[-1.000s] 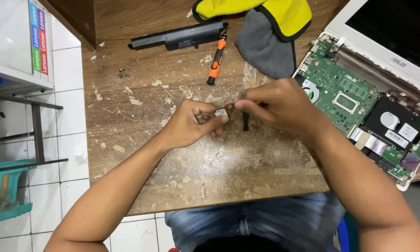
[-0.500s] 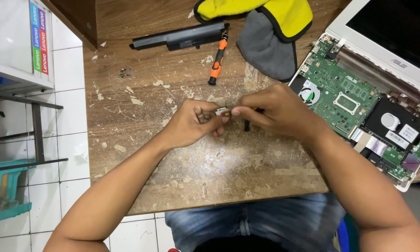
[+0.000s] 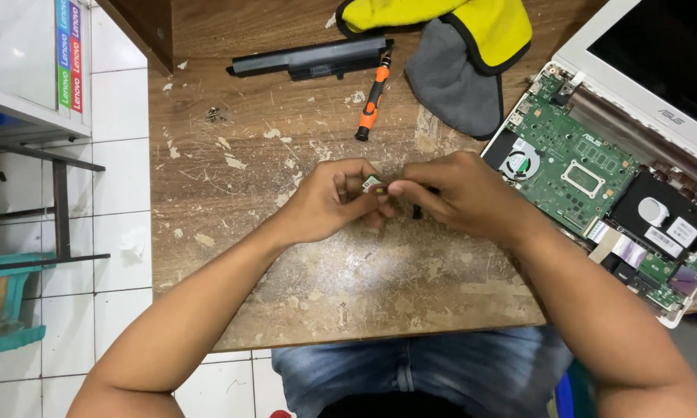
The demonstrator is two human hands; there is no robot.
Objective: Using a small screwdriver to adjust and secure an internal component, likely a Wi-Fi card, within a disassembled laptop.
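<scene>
Left hand [image 3: 329, 203] and right hand [image 3: 457, 193] pinch one small, flat, greenish-white part [image 3: 372, 184] together.

A single head-worn camera looks almost straight down from above the person's lap, close over the worn wooden table [image 3: 232, 232]. The left hand [image 3: 329, 203] and right hand [image 3: 461, 193] meet at centre frame (whatever small part they pinch is probably too tiny to identify). Forearms enter from below.
</scene>
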